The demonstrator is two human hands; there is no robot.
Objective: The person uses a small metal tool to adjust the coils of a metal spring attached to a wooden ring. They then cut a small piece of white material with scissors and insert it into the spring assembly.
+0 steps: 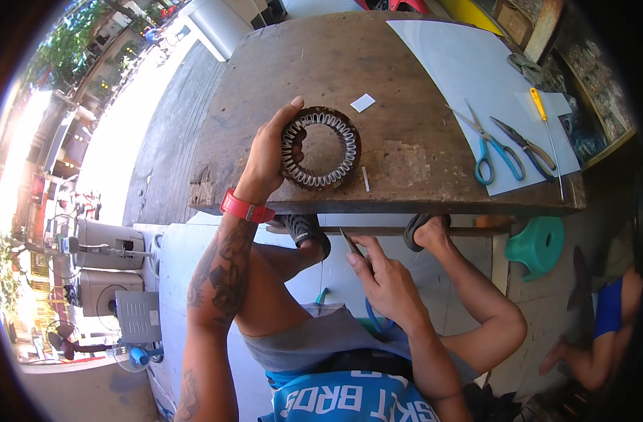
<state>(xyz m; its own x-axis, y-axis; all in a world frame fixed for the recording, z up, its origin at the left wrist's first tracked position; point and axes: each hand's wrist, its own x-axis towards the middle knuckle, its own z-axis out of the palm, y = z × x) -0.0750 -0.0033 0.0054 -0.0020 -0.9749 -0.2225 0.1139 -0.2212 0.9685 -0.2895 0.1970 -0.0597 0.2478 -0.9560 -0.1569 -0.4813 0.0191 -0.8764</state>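
My left hand [269, 151] is closed on the left side of a ring-shaped motor stator core [351, 156], thumb on its outer rim and fingers inside the opening. White slot liners line its inner teeth all round. The core is held over the wooden table near its front edge. Below that edge, over my lap, my right hand [392, 281] is closed on a pair of scissors [351, 243], pointed end up, with a blue handle loop showing under the hand. On the tabletop near the core lie a small white paper piece [362, 103] and a narrow white strip [366, 178].
On the table's right, a large white sheet [441, 63] lies under blue-handled scissors [489, 144], pliers [525, 146] and a yellow-handled screwdriver [539, 105]. A green stool [536, 246] stands right of the table. Another person's legs [582, 355] show at lower right. Appliances [110, 243] stand at left.
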